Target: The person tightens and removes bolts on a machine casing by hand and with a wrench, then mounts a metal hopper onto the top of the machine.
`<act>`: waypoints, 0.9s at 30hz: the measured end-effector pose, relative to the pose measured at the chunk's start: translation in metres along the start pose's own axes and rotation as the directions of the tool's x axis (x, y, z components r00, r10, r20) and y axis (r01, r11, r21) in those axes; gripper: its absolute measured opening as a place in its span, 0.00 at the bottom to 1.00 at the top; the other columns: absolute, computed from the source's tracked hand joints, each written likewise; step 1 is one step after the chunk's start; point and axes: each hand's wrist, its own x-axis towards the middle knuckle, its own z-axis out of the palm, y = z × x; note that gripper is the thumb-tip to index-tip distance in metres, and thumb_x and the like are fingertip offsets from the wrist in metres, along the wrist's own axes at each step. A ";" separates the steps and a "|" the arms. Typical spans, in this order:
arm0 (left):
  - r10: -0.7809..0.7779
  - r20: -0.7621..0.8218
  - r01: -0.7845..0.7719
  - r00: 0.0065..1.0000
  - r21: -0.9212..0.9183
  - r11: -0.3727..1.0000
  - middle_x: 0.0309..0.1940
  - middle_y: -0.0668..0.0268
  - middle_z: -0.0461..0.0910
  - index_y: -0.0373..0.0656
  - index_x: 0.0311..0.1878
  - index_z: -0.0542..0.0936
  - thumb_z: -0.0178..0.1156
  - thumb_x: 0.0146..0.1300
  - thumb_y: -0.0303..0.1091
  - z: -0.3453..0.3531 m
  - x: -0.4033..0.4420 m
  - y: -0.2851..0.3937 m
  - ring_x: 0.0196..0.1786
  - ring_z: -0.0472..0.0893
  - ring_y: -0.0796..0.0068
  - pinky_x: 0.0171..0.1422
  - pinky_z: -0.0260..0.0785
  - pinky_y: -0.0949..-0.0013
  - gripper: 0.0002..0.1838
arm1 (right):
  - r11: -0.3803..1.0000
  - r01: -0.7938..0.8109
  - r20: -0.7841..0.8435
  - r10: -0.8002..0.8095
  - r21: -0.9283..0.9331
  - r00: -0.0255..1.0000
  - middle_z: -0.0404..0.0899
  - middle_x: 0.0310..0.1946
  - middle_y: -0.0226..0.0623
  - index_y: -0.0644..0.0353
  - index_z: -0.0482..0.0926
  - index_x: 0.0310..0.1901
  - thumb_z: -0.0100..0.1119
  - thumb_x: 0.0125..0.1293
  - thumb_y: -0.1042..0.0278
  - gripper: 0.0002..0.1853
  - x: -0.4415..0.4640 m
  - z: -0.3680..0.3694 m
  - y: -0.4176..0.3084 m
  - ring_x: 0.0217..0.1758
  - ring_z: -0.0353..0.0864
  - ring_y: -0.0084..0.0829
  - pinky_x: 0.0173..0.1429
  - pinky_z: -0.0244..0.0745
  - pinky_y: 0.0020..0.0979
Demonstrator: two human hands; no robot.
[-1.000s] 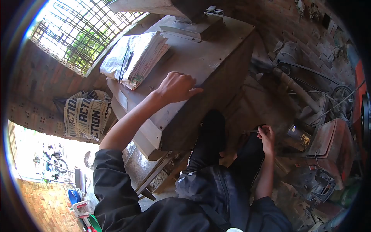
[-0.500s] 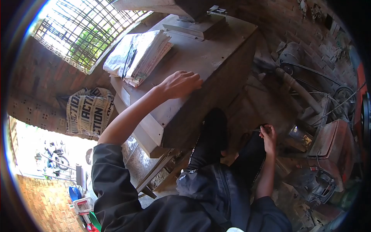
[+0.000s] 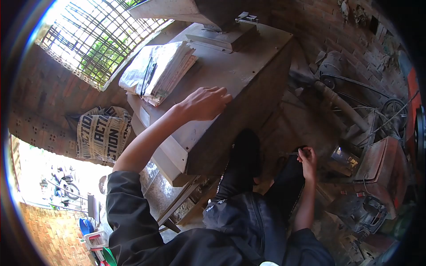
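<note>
My left hand (image 3: 206, 103) rests near the front edge of a large dusty metal machine housing (image 3: 226, 66), its fingers bent together over the edge; whether anything is under them is hidden. Behind it, on the same surface, lies a stack of folded white sacks (image 3: 155, 71) with a dark cord on top. My right hand (image 3: 307, 158) is above my right knee, fingers pinched around something thin and small that I cannot make out.
A printed sack (image 3: 103, 135) hangs by the brick wall at left, below a barred window (image 3: 100, 40). A metal hopper (image 3: 186, 11) stands atop the housing. At right are a belt-driven motor (image 3: 333, 66), a reddish machine (image 3: 377, 164) and a metal can (image 3: 344, 157).
My left thumb, stretched out a second ago, is now tucked in by the bent fingers. My right hand stays pinched in nearly the same place. The view has shifted slightly.
</note>
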 end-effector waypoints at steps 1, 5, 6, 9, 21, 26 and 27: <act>0.043 -0.024 -0.043 0.999 0.000 0.999 0.35 0.58 0.71 0.40 0.39 0.71 0.56 0.64 0.33 0.003 0.000 -0.001 0.41 0.77 0.57 0.46 0.71 0.57 0.07 | 1.000 0.001 0.003 -0.001 0.006 1.000 0.73 0.25 0.26 0.59 0.72 0.41 0.65 0.64 0.73 0.10 0.000 0.000 0.000 0.25 0.73 0.18 0.30 0.68 0.20; 0.081 -0.046 -0.079 0.996 0.053 0.995 0.35 0.58 0.72 0.41 0.39 0.71 0.56 0.64 0.33 0.014 -0.002 -0.006 0.42 0.77 0.58 0.45 0.71 0.58 0.07 | 1.000 0.001 -0.008 -0.001 -0.007 1.000 0.73 0.25 0.26 0.59 0.72 0.41 0.65 0.64 0.73 0.10 -0.001 0.001 0.000 0.25 0.73 0.17 0.30 0.68 0.20; 0.102 -0.086 -0.097 0.991 0.060 0.993 0.33 0.59 0.72 0.41 0.38 0.71 0.56 0.64 0.33 0.016 -0.001 -0.008 0.40 0.78 0.58 0.43 0.72 0.58 0.07 | 1.000 0.005 -0.011 -0.006 -0.004 1.000 0.73 0.25 0.26 0.59 0.72 0.41 0.65 0.63 0.73 0.10 -0.001 0.002 0.000 0.25 0.73 0.18 0.30 0.69 0.20; 0.067 -0.149 -0.055 0.987 0.080 0.995 0.27 0.59 0.74 0.42 0.34 0.73 0.56 0.66 0.36 0.022 -0.002 -0.007 0.33 0.79 0.58 0.37 0.72 0.58 0.09 | 1.000 0.024 -0.018 -0.024 -0.009 1.000 0.73 0.26 0.27 0.60 0.72 0.42 0.65 0.63 0.73 0.10 -0.001 -0.001 0.004 0.25 0.73 0.18 0.30 0.69 0.20; -0.292 0.007 0.290 0.956 0.094 0.952 0.21 0.56 0.78 0.41 0.29 0.77 0.53 0.69 0.43 -0.004 0.006 0.015 0.29 0.80 0.53 0.34 0.71 0.55 0.17 | 0.998 0.055 -0.028 -0.056 -0.020 0.998 0.73 0.26 0.27 0.60 0.72 0.42 0.64 0.64 0.73 0.10 -0.001 -0.003 0.004 0.25 0.73 0.18 0.30 0.69 0.21; -0.153 0.015 0.153 0.988 0.003 0.988 0.30 0.55 0.77 0.39 0.39 0.75 0.52 0.69 0.39 -0.002 -0.003 0.008 0.39 0.80 0.52 0.43 0.72 0.57 0.12 | 0.999 0.040 -0.027 -0.041 -0.025 0.999 0.73 0.26 0.27 0.60 0.71 0.42 0.64 0.64 0.72 0.10 -0.004 0.001 0.001 0.25 0.73 0.17 0.30 0.69 0.20; -0.086 -0.003 0.086 0.996 -0.008 0.996 0.29 0.56 0.75 0.39 0.37 0.74 0.53 0.67 0.38 0.001 -0.003 0.004 0.38 0.79 0.53 0.41 0.71 0.56 0.10 | 0.999 0.045 -0.021 -0.045 -0.024 0.999 0.74 0.26 0.27 0.60 0.72 0.42 0.64 0.64 0.72 0.10 -0.004 0.002 0.001 0.25 0.74 0.17 0.31 0.70 0.20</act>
